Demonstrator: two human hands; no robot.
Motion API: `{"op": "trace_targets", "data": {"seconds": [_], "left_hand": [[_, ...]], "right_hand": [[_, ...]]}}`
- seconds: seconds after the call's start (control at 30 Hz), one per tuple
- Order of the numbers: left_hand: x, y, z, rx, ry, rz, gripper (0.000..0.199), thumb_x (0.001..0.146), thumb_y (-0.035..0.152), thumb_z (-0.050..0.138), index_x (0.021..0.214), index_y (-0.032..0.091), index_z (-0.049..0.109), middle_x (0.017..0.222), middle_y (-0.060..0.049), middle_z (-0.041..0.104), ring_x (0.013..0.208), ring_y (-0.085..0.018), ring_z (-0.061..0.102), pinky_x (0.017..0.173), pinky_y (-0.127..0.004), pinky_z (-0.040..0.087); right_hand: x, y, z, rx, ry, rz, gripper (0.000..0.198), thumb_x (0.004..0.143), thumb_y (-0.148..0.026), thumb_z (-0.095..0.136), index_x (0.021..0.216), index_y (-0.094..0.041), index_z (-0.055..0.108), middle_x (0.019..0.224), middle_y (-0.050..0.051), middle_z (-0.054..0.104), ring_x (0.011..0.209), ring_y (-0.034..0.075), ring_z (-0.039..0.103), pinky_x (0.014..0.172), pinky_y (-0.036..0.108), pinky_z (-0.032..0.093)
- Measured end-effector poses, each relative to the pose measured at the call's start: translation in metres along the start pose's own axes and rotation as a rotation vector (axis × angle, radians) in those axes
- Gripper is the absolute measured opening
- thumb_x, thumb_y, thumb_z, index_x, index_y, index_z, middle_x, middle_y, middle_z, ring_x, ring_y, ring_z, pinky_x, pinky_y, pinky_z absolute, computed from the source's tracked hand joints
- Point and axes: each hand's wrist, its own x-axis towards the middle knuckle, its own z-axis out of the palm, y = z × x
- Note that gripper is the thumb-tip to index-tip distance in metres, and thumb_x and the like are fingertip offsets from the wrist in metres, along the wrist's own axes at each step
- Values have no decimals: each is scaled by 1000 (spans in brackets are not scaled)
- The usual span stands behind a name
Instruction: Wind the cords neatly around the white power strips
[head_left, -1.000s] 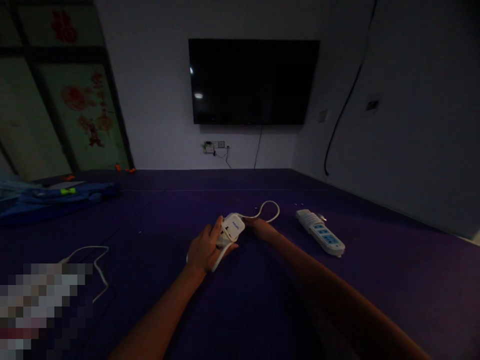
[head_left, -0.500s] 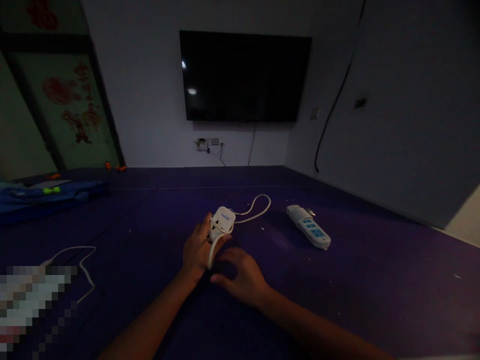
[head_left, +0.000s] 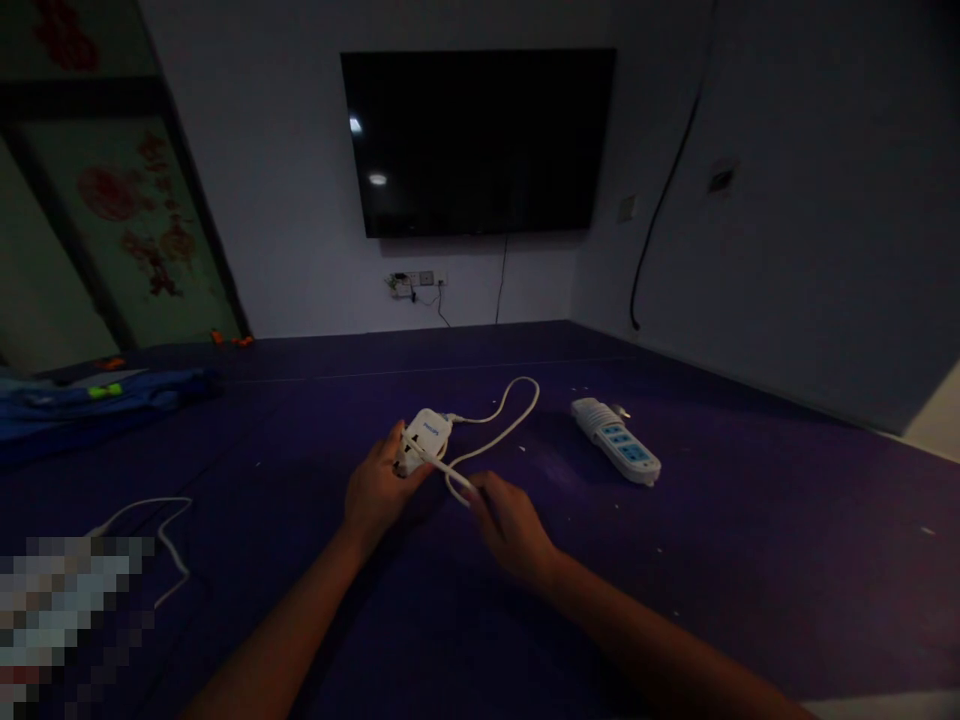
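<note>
My left hand (head_left: 377, 488) grips a white power strip (head_left: 429, 432) by its near left side, thumb and fingers around it. Blue lettering and dark socket holes show on its top face. A white cord (head_left: 501, 437) leaves its far end, loops out to the right and comes back across the strip. My right hand (head_left: 512, 522) is closed on the cord just right of the strip, drawing a length of it fairly straight. A second power strip (head_left: 626, 452), white with blue sockets and its cord wound round one end, lies apart to the right.
The purple floor (head_left: 465, 620) carries small white scraps. At the left are a blue cloth heap (head_left: 150, 398) and a thin white cable (head_left: 174, 545) beside a blurred-out patch. A television (head_left: 480, 145) hangs on the far wall above wall sockets (head_left: 426, 279).
My right hand, open beside the strip before, has closed on the cord and moved slightly right with it. My left hand and the strip have shifted a little left.
</note>
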Motion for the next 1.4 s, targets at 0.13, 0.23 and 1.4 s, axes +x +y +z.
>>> {"op": "trace_targets", "data": {"seconds": [0.13, 0.23, 1.4], "left_hand": [[-2, 1, -4, 119, -102, 129, 74, 75, 64, 50, 135, 22, 39, 115, -11, 61, 100, -25, 60, 83, -33, 47], [-6, 9, -6, 138, -224, 255, 72, 74, 66, 48, 134, 26, 41, 113, -9, 62, 97, -24, 62, 81, -33, 47], [-24, 28, -2, -315, -3, 409, 73, 63, 65, 62, 119, 19, 55, 111, -12, 66, 98, -25, 63, 89, -37, 49]], "right_hand": [[12, 20, -19, -69, 227, 33, 22, 92, -27, 37, 93, -18, 58, 78, 5, 65, 68, 15, 60, 62, 25, 44], [21, 35, -34, -136, 256, 68, 26, 92, -29, 38, 98, -19, 62, 87, 7, 67, 80, 17, 62, 71, 26, 46], [23, 54, -30, -283, -191, 273, 35, 70, -12, 55, 101, -21, 68, 99, 6, 71, 90, 23, 65, 76, 27, 46]]}}
